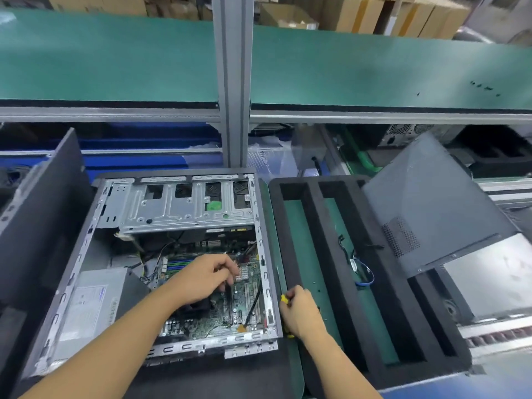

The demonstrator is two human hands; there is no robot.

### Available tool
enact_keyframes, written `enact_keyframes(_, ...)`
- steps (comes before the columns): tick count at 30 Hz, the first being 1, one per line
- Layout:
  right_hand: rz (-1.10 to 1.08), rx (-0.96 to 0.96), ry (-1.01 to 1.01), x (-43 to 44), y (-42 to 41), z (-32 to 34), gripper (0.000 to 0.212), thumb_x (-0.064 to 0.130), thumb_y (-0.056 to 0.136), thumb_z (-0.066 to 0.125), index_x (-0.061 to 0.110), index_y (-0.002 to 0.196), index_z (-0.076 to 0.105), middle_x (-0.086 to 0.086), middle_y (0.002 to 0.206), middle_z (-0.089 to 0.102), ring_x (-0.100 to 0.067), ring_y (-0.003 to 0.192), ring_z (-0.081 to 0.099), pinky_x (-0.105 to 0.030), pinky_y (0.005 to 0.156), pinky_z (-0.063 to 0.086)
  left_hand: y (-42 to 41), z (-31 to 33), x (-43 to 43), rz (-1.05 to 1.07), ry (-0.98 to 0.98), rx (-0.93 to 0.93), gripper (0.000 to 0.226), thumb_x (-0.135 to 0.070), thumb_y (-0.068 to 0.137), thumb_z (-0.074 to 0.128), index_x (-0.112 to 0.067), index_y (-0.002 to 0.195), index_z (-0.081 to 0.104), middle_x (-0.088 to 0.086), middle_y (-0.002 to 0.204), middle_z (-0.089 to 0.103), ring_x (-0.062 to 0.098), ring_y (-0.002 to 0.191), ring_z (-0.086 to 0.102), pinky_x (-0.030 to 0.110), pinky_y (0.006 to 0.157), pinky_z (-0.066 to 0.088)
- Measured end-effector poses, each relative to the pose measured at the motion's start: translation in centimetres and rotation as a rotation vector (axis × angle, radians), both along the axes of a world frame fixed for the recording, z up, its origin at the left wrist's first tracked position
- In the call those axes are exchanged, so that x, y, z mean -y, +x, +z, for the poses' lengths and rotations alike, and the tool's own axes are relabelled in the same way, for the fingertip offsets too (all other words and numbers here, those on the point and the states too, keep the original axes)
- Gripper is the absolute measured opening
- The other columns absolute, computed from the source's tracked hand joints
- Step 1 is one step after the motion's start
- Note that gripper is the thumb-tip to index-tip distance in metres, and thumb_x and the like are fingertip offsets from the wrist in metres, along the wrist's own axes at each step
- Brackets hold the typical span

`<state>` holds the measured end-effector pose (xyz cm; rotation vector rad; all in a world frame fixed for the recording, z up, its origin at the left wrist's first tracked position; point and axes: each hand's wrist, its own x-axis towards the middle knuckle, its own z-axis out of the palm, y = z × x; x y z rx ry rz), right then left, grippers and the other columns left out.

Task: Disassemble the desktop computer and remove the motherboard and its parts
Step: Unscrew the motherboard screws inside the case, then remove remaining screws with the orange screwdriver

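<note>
Open on its side on the green-matted table (275, 234) lies the grey steel desktop computer case (266, 254). It looks heavy and rigid, with sharp folded rims. In its lower right part sits the green printed motherboard (218, 321), beside the silver boxy power supply (89, 300). The board looks light, thin, stiff and probably brittle, and it is crowded with slots and pins. It is likely best lifted by its bare edges, never by its components.

The left hand (207, 276) is down over the board by a small silver finned heatsink (244, 273). Its fingers are curled, and whether they pinch anything cannot be told. A limp thin black cable (254, 303) plugs in near the board's front and may snag. The right hand (299, 309), outside the case's right wall, grips a yellow-handled tool (284, 298).
</note>
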<state>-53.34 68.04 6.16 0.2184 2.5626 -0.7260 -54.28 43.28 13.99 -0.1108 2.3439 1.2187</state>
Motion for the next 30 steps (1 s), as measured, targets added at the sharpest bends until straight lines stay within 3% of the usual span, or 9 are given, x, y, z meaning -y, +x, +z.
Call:
enact_keyframes(4,-0.055,-0.097,-0.07,0.1,-0.3,1.4,0.017,0.023,0.099,0.049,0.014,0.113,0.052,-0.004,0.116,0.057,-0.023,0.102,0.058,-0.032,0.087,0.046,0.8,0.2,0.4,0.051,0.021,-0.023,0.028,-0.012,0.099,0.047,-0.03,0.094,0.068,-0.012,0.085,0.072,0.006,0.072,0.067,0.013,0.055,0.044)
enact_keyframes(7,-0.117,-0.278,-0.21,1.1,-1.2,4.6,0.013,0.026,0.102,0.042,0.022,0.095,0.051,0.003,0.086,0.065,-0.016,0.072,0.06,-0.036,0.068,0.05,1.1,0.1,1.1,0.13,0.028,-0.054,0.028,-0.012,0.099,0.047,-0.029,0.093,0.067,-0.012,0.083,0.072,0.011,0.061,0.063,0.024,0.054,0.046)
enact_keyframes(10,-0.042,-0.461,-0.398,3.7,-1.8,8.5,0.018,0.031,0.103,0.041,0.029,0.086,0.048,0.007,0.064,0.056,-0.007,0.049,0.043,-0.026,0.049,0.037,1.2,0.3,1.6,0.257,0.072,-0.113,0.025,-0.014,0.099,0.047,-0.029,0.092,0.066,-0.006,0.076,0.073,0.017,0.048,0.045,0.029,0.047,0.037)
enact_keyframes(13,0.089,-0.524,-0.511,7.2,-2.3,11.9,0.019,0.033,0.102,0.044,0.031,0.084,0.048,0.013,0.062,0.054,-0.006,0.049,0.041,-0.019,0.047,0.033,1.7,1.6,2.6,0.388,0.127,-0.204,0.018,-0.025,0.099,0.051,-0.032,0.09,0.065,-0.003,0.063,0.068,0.015,0.044,0.044,0.027,0.046,0.038)
enact_keyframes(16,0.197,-0.417,-0.585,11.4,-2.4,13.9,0.017,0.032,0.101,0.049,0.028,0.085,0.055,0.018,0.064,0.055,-0.003,0.054,0.044,-0.016,0.053,0.036,2.9,3.3,4.6,0.469,0.178,-0.304,0.017,-0.023,0.098,0.054,-0.03,0.089,0.067,-0.002,0.059,0.065,0.008,0.049,0.053,0.026,0.054,0.043)
enact_keyframes(20,0.156,-0.182,-0.831,17.5,-1.2,15.5,0.021,0.024,0.099,0.052,0.022,0.08,0.059,0.005,0.063,0.05,-0.01,0.052,0.038,-0.023,0.049,0.03,5.9,5.2,9.1,0.674,0.411,-0.301,0.019,-0.011,0.1,0.049,-0.02,0.095,0.065,-0.003,0.059,0.061,0.011,0.043,0.048,0.023,0.039,0.034)
enact_keyframes(24,0.146,0.032,-1.039,24.7,2.0,16.8,0.033,0.022,0.1,0.05,0.028,0.072,0.066,0.001,0.062,0.052,-0.012,0.049,0.038,-0.025,0.044,0.028,11.8,6.6,15.6,0.843,0.523,-0.346,0.02,-0.007,0.101,0.045,-0.013,0.099,0.064,0.001,0.061,0.06,0.014,0.047,0.047,0.025,0.042,0.034)
enact_keyframes(30,0.452,0.21,-1.134,36.5,9.9,17.9,0.019,0.027,0.091,0.056,0.022,0.074,0.064,-0.001,0.065,0.053,-0.014,0.052,0.038,-0.026,0.045,0.03,22.4,7.4,24.9,1.132,0.522,-0.422,0.022,-0.008,0.099,0.044,-0.014,0.091,0.064,0.002,0.063,0.06,0.015,0.048,0.048,0.027,0.046,0.034)
